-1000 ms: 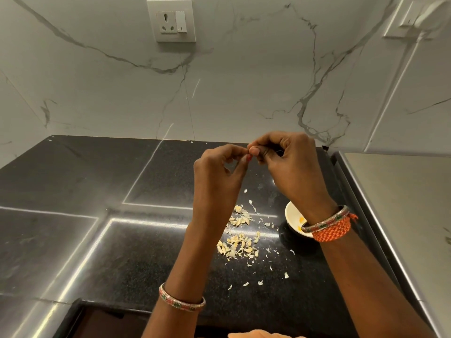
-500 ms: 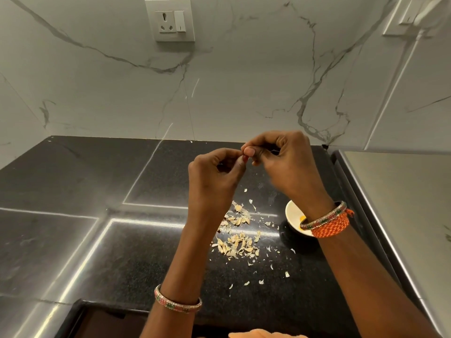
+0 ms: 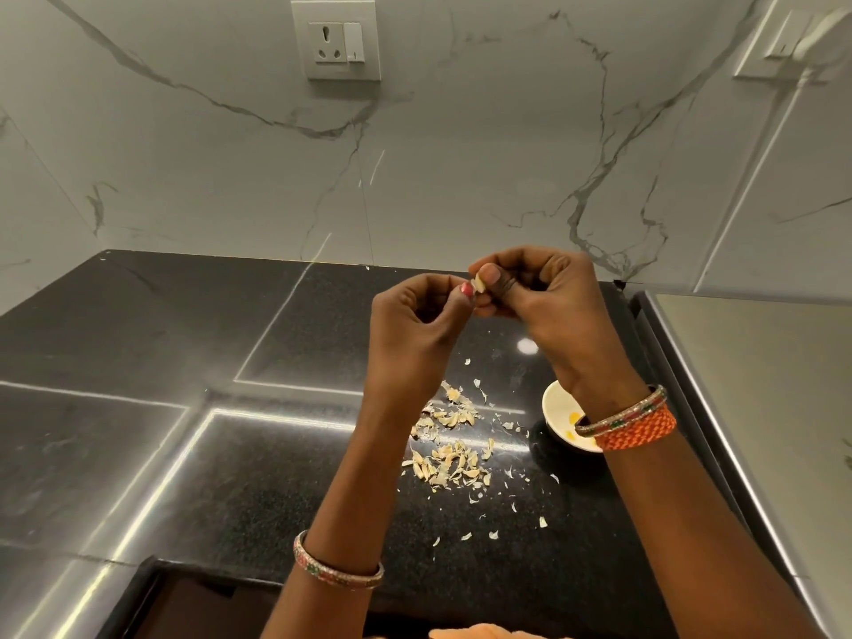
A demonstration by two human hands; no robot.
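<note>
Both my hands are raised together above a black stone counter (image 3: 193, 458). My right hand (image 3: 544, 306) pinches a small pale clove-like piece (image 3: 478, 283) between thumb and fingers. My left hand (image 3: 415, 334) has its fingers curled, and its thumb tip with a red nail touches the same piece from the left. Below the hands lies a scatter of pale husks and peel bits (image 3: 449, 449) on the counter. A small white bowl (image 3: 560, 403) with something yellow inside stands at the right, partly hidden by my right wrist.
A marble wall with a socket plate (image 3: 339, 39) rises behind the counter. A grey steel surface (image 3: 760, 385) lies to the right, past a dark raised edge. The counter's front edge runs near the bottom, with a dark opening (image 3: 175, 606) below it.
The hands stayed together and shifted only slightly. The pale piece now shows between the fingertips, where it was hidden before.
</note>
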